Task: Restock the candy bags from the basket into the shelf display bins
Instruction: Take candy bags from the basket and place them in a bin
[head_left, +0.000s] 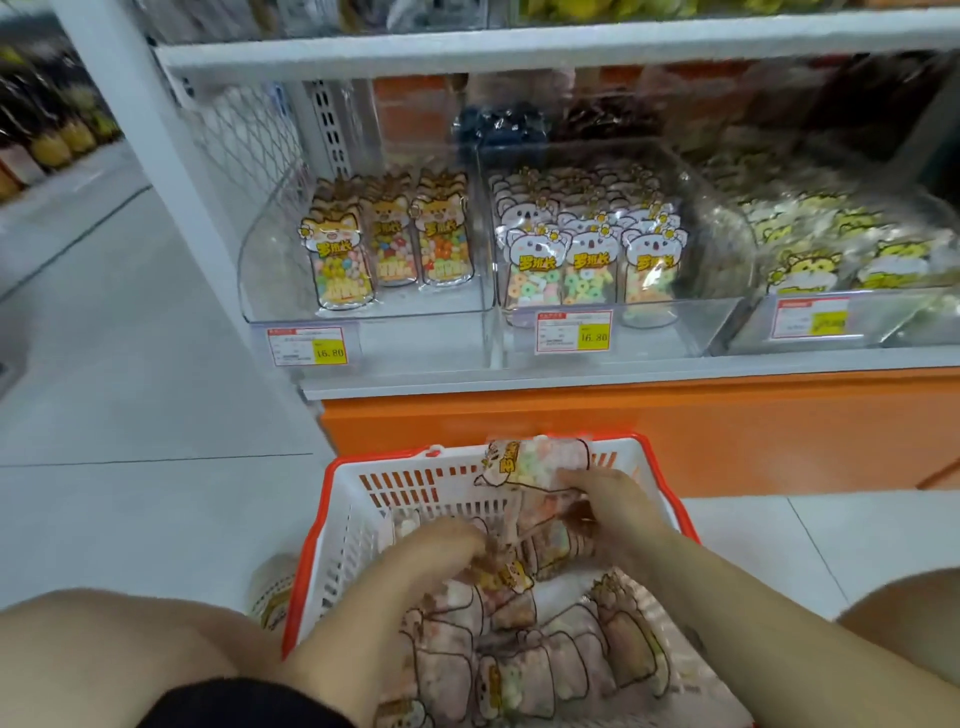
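Lifting candy bags (545, 670) from the basket (349, 519)
Display bins (426, 306) stand beyond both hands. Right hand (613, 501) pinches one raised bag (537, 460), likely light, soft, slippery; best held at its flat edge. Left hand (441, 545) is buried among bags, grip unclear.

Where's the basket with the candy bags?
In the head view, the basket sits on the floor at bottom centre, right before the orange shelf base, with the left hand and right hand reaching into it.
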